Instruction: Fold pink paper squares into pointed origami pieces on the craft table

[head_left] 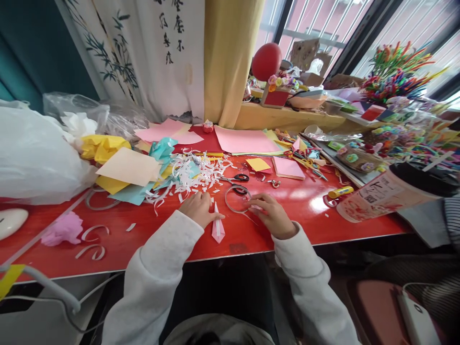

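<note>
Across the whole lower half, from nine o'clock round to three, we've got the red tabletop (118, 239), busy with craft bits. Out at nine o'clock sits a bulging white plastic bag (36, 148), the biggest thing on it. Swing up toward one o'clock and it's a large pink paper sheet (246, 140), lying flat. Between three and four, a black-lidded drink cup (377, 196). Just left of centre, at nine, a tangled heap of shredded white paper strips (201, 172).

Now the hands! At eight o'clock, the left hand (197, 210), fingers curled down, thumb reaching over to touch the folded paper; whether it's really pinching, I can't tell. At four, the right hand (269, 214), fingers and thumb drawn nearly together at the ring's right edge; how firm that hold is, again, can't tell.

Down in size: a pink square note pad (288, 168) at three, then black-handled scissors (230, 180) near dead centre, partly seen through the clear ring (226, 200) just below them, toward six. And smallest, between six and seven, the pointed pink folded paper (218, 231), flat on the red, right under that left thumb.
</note>
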The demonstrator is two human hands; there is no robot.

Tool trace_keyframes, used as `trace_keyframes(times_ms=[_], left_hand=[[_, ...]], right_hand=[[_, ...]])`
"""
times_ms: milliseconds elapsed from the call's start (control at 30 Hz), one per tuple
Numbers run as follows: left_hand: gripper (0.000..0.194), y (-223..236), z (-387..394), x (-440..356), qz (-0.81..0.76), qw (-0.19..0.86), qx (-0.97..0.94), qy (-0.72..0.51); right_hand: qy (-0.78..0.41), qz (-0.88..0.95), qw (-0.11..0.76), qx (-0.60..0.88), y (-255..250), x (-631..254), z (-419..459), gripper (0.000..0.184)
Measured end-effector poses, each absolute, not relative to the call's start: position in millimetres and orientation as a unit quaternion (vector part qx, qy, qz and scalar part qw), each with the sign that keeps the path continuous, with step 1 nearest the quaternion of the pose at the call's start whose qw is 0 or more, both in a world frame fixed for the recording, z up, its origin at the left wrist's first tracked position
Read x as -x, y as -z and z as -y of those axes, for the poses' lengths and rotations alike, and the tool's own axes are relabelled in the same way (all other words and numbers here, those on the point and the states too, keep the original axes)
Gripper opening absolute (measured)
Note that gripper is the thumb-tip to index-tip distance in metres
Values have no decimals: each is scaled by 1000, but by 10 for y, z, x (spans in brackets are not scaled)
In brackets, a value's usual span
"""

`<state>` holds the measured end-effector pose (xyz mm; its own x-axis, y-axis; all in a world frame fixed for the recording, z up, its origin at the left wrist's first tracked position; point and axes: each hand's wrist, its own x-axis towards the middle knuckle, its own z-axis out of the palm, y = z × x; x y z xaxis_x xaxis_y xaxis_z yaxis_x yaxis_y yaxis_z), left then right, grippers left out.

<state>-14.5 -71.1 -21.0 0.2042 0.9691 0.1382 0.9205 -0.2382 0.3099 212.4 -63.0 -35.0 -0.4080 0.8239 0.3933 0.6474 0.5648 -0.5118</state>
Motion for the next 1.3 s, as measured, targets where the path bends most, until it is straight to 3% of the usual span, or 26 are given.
trace_keyframes(times_ms=[133, 267, 367, 533, 633, 733, 967, 1100, 1300], left_hand=[[30, 169, 668, 7, -498, 2, -847, -183], [18, 187, 563, -237, -404, -2, -904, -140], [12, 164, 505, -323, -382, 24, -906, -181], [15, -18, 520, -285, -418, 247, -769, -416], [16, -117, 631, -319, -384, 400, -704, -445], [15, -183, 775, -365, -357, 474, -676, -438], [14, -337, 930, -178, -398, 216, -781, -431], [30, -428, 939, -155, -385, 152, -769, -487], [7, -479, 985, -273, -333, 106, -784, -513]], right_hand=[[-154, 780, 340, 501, 350, -2192, 688, 24], [-189, 788, 273, 519, 377, -2210, 807, 27], [-222, 778, 306, 501, 369, -2190, 878, 25], [-330, 603, 548, 476, 223, -2104, 946, 35], [-380, 564, 579, 451, 82, -1961, 993, 20], [-407, 563, 576, 432, -48, -1796, 1033, 23], [-400, 572, 567, 437, -205, -1697, 1122, 17], [-354, 640, 525, 434, -260, -1707, 1210, 17], [-279, 655, 532, 458, -250, -1688, 1251, 17]])
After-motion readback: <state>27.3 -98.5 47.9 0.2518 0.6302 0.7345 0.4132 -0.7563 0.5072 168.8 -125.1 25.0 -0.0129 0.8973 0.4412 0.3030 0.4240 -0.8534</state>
